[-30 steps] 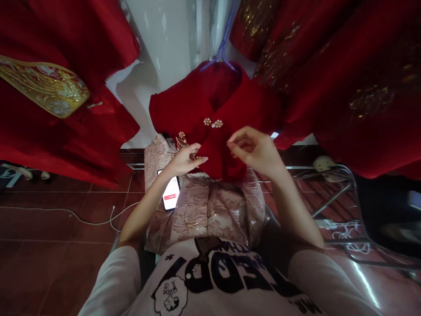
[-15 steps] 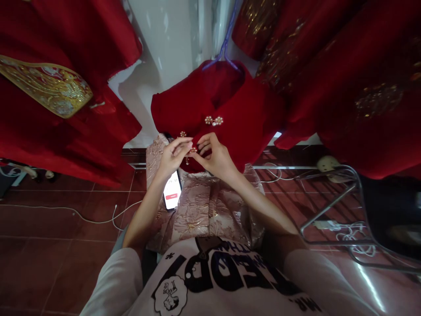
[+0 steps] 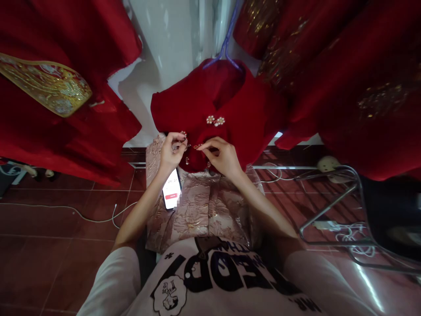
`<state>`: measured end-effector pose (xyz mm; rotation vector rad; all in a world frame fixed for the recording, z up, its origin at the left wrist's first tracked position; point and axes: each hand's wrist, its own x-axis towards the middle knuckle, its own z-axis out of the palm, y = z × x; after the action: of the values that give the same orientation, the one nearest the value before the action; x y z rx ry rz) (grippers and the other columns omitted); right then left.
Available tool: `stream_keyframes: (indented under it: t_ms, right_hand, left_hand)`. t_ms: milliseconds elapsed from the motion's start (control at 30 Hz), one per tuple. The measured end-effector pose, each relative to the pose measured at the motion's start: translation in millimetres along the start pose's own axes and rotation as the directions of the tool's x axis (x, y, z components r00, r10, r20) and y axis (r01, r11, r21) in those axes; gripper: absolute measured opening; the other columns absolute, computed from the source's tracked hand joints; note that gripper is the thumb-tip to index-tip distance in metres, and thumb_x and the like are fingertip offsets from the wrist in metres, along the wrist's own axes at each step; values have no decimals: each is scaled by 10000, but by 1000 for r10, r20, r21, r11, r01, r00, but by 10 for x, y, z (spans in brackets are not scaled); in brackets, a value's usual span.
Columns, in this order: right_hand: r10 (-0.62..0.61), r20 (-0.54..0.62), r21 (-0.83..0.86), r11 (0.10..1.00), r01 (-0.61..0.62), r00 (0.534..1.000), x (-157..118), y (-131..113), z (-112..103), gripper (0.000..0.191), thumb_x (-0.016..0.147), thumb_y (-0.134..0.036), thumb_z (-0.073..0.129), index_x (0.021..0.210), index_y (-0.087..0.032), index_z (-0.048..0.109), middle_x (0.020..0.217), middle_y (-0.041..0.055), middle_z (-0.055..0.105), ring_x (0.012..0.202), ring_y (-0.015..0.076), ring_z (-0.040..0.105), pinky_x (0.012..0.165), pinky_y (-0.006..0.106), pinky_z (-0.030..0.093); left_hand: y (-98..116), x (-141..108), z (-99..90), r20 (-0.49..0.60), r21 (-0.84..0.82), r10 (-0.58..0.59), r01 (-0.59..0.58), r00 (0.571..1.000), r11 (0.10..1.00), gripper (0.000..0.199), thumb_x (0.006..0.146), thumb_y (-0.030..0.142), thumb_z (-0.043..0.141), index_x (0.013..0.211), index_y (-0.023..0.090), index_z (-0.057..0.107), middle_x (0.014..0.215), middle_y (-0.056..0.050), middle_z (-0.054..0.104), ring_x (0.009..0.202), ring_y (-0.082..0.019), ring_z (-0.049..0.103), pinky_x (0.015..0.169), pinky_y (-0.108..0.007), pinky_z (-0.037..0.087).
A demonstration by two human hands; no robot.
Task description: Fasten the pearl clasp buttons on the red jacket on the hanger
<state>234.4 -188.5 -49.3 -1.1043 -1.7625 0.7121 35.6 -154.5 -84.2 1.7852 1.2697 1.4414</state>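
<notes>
A red garment (image 3: pixel 246 127) hangs in front of me on a purple hanger (image 3: pixel 225 46), its lower part over my lap. Pearl flower clasps run down its front; the two halves of the upper clasp (image 3: pixel 215 120) sit side by side. My left hand (image 3: pixel 171 151) pinches one half of a lower clasp at the left front edge. Across a small gap, my right hand (image 3: pixel 221 154) pinches the facing half, whose small loop (image 3: pixel 196 147) pokes out from the fingertips. Below them hang another clasp piece (image 3: pixel 187 160) on the left and one (image 3: pixel 208 164) on the right, apart.
Patterned pink cloth (image 3: pixel 194 210) covers my lap, with a lit phone (image 3: pixel 171 191) on it. Red garments with gold decoration (image 3: pixel 62 90) hang at both sides. A metal-framed chair (image 3: pixel 357 188) stands right; white cables (image 3: pixel 357 237) lie on the tiled floor.
My hands were close together at the clasp; now they are apart, the left slightly further left and the right further right. The clasp halves between them have separated.
</notes>
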Motion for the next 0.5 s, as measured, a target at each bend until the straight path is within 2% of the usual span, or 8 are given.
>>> stream_keyframes:
  t_ms: [133,300,500]
  right_hand:
    - [-5,7,17,1000,5,1000,3,11,0,239,962,-240,573,1026,-248,803,1087,68,714,974,190,696,765,350,672]
    - [-42,102,65,997,36,994,-10,24,48,324,998,-291,520,1199,-260,771,1205,85,673,1055,189,695,782,337,688]
    - [-63,143,56,997,56,988,-22,92,127,368,1007,-331,511,1298,-250,721,1346,101,624,1190,224,662,869,404,697]
  left_hand:
    - [-34,-10,-20,90,66,15,-21,996,998,202,896,234,613,1094,199,609,1140,-81,715,1021,-165,718,882,-274,620]
    - [-35,-3,-74,142,-15,-38,40,989,999,272,863,241,661,1129,190,640,1153,-94,736,976,-163,751,882,-280,638]
    - [35,-18,-130,101,-111,-51,63,994,992,241,868,296,730,1088,196,730,1093,-86,781,1000,-192,772,958,-346,651]
